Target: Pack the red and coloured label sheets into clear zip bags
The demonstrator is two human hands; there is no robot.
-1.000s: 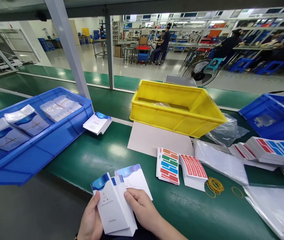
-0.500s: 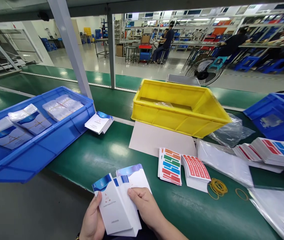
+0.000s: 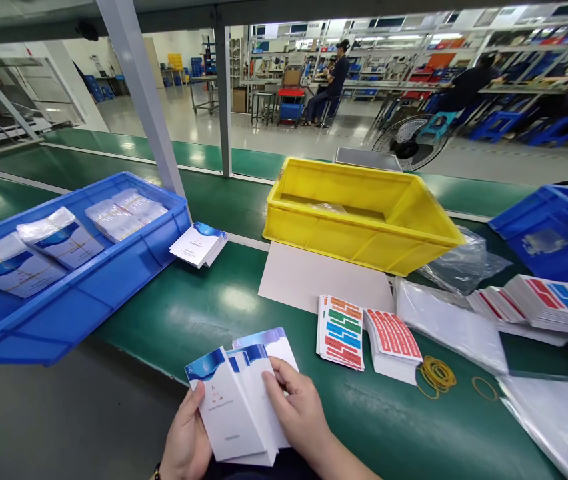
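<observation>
Several white booklets (image 3: 229, 413) with blue wave-patterned tops are fanned out in front of me. My left hand (image 3: 187, 430) grips them at the left side, thumb on the front cover. On the right, my right hand (image 3: 297, 407) pinches the fanned booklets between thumb and fingers. Behind them, another booklet with a purple-blue top (image 3: 269, 340) lies at the green bench's edge, partly hidden. A small stack of similar booklets (image 3: 198, 245) sits farther off, beside the blue bin.
A blue bin (image 3: 64, 303) on the left holds bagged booklets. A yellow bin (image 3: 349, 230) stands behind sticker sheets (image 3: 340, 333) and red-printed cards (image 3: 393, 343). Rubber bands (image 3: 437, 375) and clear plastic bags (image 3: 449, 323) lie right. Another blue bin (image 3: 554, 233) is far right.
My right hand has shifted slightly up, and its fingers now sit over the upper right of the fan. The booklets in the fan have spread differently; the left hand stays put.
</observation>
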